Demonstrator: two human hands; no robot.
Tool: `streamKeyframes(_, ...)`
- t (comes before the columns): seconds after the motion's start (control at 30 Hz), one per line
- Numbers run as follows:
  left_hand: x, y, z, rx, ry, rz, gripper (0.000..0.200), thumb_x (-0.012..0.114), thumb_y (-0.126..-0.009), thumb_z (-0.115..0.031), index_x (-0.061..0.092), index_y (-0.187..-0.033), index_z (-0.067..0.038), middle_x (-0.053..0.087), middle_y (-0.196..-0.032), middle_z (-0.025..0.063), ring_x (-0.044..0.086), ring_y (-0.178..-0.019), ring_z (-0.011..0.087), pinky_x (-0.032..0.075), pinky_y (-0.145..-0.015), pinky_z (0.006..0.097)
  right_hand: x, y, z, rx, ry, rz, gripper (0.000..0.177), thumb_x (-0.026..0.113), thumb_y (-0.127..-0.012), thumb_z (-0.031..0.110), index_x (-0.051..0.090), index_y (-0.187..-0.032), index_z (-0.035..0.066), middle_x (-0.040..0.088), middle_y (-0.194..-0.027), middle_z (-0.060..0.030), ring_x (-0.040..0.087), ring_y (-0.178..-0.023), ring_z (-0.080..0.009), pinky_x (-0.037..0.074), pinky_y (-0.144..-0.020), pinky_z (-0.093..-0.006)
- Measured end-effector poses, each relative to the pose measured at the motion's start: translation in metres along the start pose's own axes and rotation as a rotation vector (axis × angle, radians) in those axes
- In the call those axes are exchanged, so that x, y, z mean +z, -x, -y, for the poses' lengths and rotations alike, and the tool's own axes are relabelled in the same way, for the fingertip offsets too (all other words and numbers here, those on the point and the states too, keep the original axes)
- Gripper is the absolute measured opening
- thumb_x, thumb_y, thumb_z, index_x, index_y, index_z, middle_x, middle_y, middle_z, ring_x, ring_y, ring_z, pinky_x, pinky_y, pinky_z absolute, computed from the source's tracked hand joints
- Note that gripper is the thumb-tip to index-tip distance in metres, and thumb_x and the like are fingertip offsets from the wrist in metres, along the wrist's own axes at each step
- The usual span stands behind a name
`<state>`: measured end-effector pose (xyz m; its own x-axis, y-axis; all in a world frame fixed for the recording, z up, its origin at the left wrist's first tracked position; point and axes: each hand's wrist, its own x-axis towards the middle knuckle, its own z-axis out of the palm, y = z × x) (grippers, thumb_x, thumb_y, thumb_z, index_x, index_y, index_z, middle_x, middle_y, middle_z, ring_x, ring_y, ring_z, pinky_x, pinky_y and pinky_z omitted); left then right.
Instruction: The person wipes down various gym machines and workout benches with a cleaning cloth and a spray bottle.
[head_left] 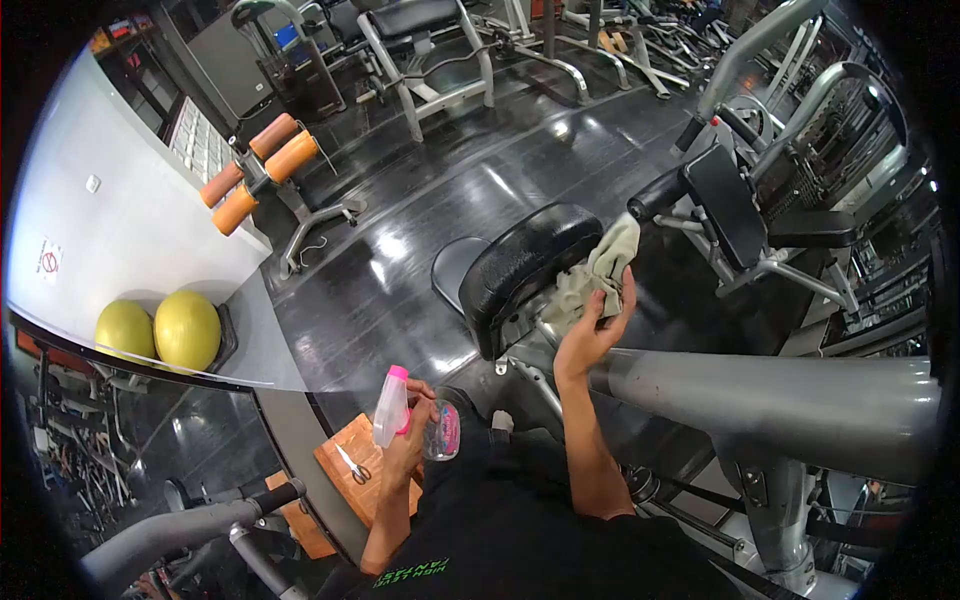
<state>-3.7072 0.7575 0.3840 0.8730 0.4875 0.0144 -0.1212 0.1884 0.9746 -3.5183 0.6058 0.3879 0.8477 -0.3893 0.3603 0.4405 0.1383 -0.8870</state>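
Note:
My left hand (413, 440) is wrapped around a clear spray bottle (441, 430) with a pink-and-white spray head and a pink label, held low in front of my body. In my right hand (595, 335) is a crumpled pale green cloth (592, 278), gripped between thumb and fingers. The cloth hangs at the right end of a black padded cushion (530, 260) on a gym machine and overlaps its edge in this view. Light streaks shine on the cushion's dark surface.
A thick grey machine beam (770, 400) runs to the right of my right arm. Scissors (352, 465) lie on a wooden board (368, 490) at lower left. Two yellow exercise balls (187, 331) rest by the white wall. An orange roller machine (272, 165) stands farther back.

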Motion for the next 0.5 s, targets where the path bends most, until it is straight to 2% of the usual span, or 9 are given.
streamKeyframes(0.03, 0.002, -0.001, -0.002, 0.0, -0.002, -0.003, 0.01, 0.055, -0.091, -0.005, 0.052, -0.1, -0.001, 0.054, -0.087, 0.0046, 0.054, -0.071, 0.0097, 0.044, -0.066, 0.0245, 0.002, 0.002, 0.004, 0.003, -0.002, 0.001, 0.042, 0.047, -0.095, 0.006, 0.038, -0.135, -0.001, 0.042, -0.132, -0.0149, 0.046, -0.118, -0.0245, 0.038, -0.098, -0.0333)
streamKeyframes(0.13, 0.005, -0.006, -0.011, 0.028, -0.05, -0.008, 0.01, 0.055, -0.089, -0.005, 0.052, -0.098, -0.002, 0.055, -0.086, 0.0065, 0.055, -0.068, 0.012, 0.045, -0.063, 0.0269, 0.002, 0.004, 0.006, -0.546, 0.172, 0.093, 0.045, 0.044, -0.096, 0.007, 0.029, -0.136, -0.006, 0.028, -0.142, -0.0193, 0.042, -0.124, -0.0294, 0.041, -0.101, -0.0391)
streamKeyframes(0.17, 0.005, -0.007, -0.011, 0.034, -0.081, -0.013, 0.01, 0.055, -0.089, -0.005, 0.052, -0.098, -0.002, 0.055, -0.085, 0.0064, 0.055, -0.068, 0.0121, 0.045, -0.064, 0.0269, 0.001, 0.002, 0.008, -0.543, 0.173, 0.098, 0.045, 0.044, -0.096, 0.007, 0.029, -0.136, -0.006, 0.028, -0.142, -0.0193, 0.042, -0.124, -0.0294, 0.041, -0.101, -0.0391)
streamKeyframes(0.23, 0.002, -0.01, -0.01, 0.036, -0.11, -0.023, 0.009, 0.055, -0.089, -0.005, 0.052, -0.097, -0.002, 0.055, -0.085, 0.0063, 0.055, -0.069, 0.0123, 0.045, -0.064, 0.0269, 0.006, -0.006, 0.02, -0.806, 0.23, 0.008, 0.047, 0.046, -0.096, 0.01, 0.028, -0.136, -0.006, 0.023, -0.144, -0.0202, 0.041, -0.125, -0.0297, 0.041, -0.101, -0.0393)
streamKeyframes(0.27, -0.001, -0.012, -0.009, 0.016, -0.099, -0.022, 0.01, 0.055, -0.089, -0.005, 0.052, -0.098, -0.002, 0.055, -0.085, 0.0063, 0.055, -0.069, 0.0124, 0.045, -0.065, 0.0269, 0.012, -0.009, 0.019, -0.867, 0.236, -0.064, 0.043, 0.05, -0.095, 0.012, 0.038, -0.132, -0.006, 0.034, -0.14, -0.019, 0.043, -0.124, -0.0307, 0.041, -0.1, -0.0412)
streamKeyframes(0.3, -0.002, -0.011, -0.007, -0.005, -0.087, -0.021, 0.01, 0.055, -0.089, -0.005, 0.052, -0.098, -0.002, 0.054, -0.085, 0.0063, 0.055, -0.07, 0.0126, 0.045, -0.065, 0.0269, 0.013, -0.011, 0.019, -0.865, 0.235, -0.053, 0.043, 0.05, -0.095, 0.012, 0.038, -0.132, -0.006, 0.034, -0.14, -0.019, 0.043, -0.124, -0.0307, 0.041, -0.1, -0.0412)
streamKeyframes(0.4, -0.003, -0.01, -0.007, -0.005, -0.131, -0.048, 0.011, 0.056, -0.089, -0.007, 0.052, -0.098, -0.001, 0.054, -0.085, 0.0061, 0.055, -0.07, 0.0126, 0.045, -0.066, 0.027, 0.031, -0.016, 0.017, -0.429, 0.546, 0.475, 0.033, 0.061, -0.083, 0.011, 0.062, -0.116, 0.014, 0.052, -0.126, -0.0092, 0.042, -0.124, -0.0329, 0.032, -0.102, -0.0459)
streamKeyframes(0.43, -0.005, -0.01, -0.007, -0.011, -0.131, -0.06, 0.011, 0.056, -0.089, -0.007, 0.052, -0.098, -0.001, 0.054, -0.085, 0.0061, 0.055, -0.07, 0.0126, 0.045, -0.066, 0.027, 0.037, -0.018, 0.013, -0.593, 0.701, 0.535, 0.035, 0.063, -0.081, 0.013, 0.062, -0.116, 0.02, 0.053, -0.125, -0.007, 0.042, -0.123, -0.0316, 0.029, -0.103, -0.0449)
streamKeyframes(0.5, -0.008, -0.012, -0.006, -0.017, -0.125, -0.016, 0.013, 0.057, -0.089, -0.008, 0.052, -0.098, -0.001, 0.055, -0.086, 0.0062, 0.054, -0.071, 0.0124, 0.045, -0.067, 0.0269, 0.047, -0.016, 0.016, -0.598, 0.726, 0.486, 0.035, 0.065, -0.08, 0.014, 0.063, -0.115, 0.019, 0.053, -0.124, -0.0066, 0.043, -0.124, -0.0303, 0.028, -0.104, -0.0444)
